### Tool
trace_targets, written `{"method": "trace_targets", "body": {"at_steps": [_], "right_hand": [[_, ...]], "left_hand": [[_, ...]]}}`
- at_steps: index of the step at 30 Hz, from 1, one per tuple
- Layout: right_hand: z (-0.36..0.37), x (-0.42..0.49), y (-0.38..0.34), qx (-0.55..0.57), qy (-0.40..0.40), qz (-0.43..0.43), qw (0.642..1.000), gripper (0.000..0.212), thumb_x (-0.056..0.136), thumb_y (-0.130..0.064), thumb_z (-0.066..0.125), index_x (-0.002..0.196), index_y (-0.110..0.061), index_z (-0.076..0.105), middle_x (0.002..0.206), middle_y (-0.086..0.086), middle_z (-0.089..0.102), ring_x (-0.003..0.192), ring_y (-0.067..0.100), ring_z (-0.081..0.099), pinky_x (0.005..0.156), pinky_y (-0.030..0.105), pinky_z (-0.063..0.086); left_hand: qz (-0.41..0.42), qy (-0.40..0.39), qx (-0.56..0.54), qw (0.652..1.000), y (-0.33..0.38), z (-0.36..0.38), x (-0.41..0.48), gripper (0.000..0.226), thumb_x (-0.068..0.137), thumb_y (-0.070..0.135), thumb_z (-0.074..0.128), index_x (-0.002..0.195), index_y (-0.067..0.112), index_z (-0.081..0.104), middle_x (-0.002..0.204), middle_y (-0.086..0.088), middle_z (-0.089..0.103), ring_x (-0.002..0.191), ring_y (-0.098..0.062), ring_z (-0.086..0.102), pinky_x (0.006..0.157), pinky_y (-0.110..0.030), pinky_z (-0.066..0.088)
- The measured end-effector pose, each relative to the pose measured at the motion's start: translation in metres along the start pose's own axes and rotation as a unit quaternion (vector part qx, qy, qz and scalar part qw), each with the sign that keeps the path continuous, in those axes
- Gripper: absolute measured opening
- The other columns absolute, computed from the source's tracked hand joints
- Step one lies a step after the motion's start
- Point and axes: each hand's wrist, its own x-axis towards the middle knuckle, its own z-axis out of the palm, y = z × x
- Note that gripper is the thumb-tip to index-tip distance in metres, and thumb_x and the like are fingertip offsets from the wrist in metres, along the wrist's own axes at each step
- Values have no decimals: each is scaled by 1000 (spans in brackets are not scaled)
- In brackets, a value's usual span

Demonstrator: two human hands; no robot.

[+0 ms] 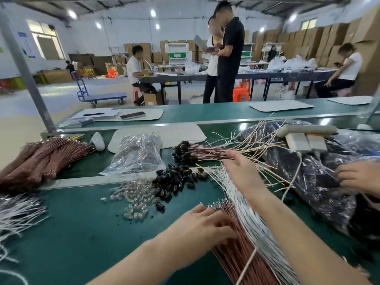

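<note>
Copper-brown wires (236, 249) lie bundled on the green table (82, 233), just beside white wires (253, 219). Left hand (203, 225) rests on their tips, fingers loosely bent; cannot tell if it pinches any. Right hand (240, 171) lies flat, fingers straight, touching the pink wires (205, 152) with black ends. Loose black caps (174, 182) and silver connectors (133, 198) are near.

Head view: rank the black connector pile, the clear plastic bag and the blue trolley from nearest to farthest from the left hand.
Measured from the left hand, which rests on the red-brown wires:
1. black connector pile, just beyond the hand on the bench.
2. clear plastic bag, farther back and to the left.
3. blue trolley, far off on the floor.
</note>
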Motion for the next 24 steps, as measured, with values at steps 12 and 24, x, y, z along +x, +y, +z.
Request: {"method": "trace_targets", "body": {"at_steps": [12, 24], "right_hand": [[22, 11, -9, -147, -69, -77, 984, 29, 103, -23, 46, 129, -32, 57, 89, -12, 65, 78, 16, 66, 72, 37, 54], [59, 16, 26, -403, -182, -156, 884, 40, 102, -47, 50, 137, -27, 54, 124, -2, 62, 102, 13, 61, 89, 34, 54]], "left_hand": [[-27, 126, 125, 984, -22, -28, -26, 33, 90, 10, 31, 110, 24, 53, 109, 8, 64, 100, -14, 60, 89, -32, 49], [-364, 402, 6, 840, -60, -2, -101, 10, 105, 22, 49, 104, 17, 57, 94, 3, 65, 88, -11, 45, 79, -24, 29]]}}
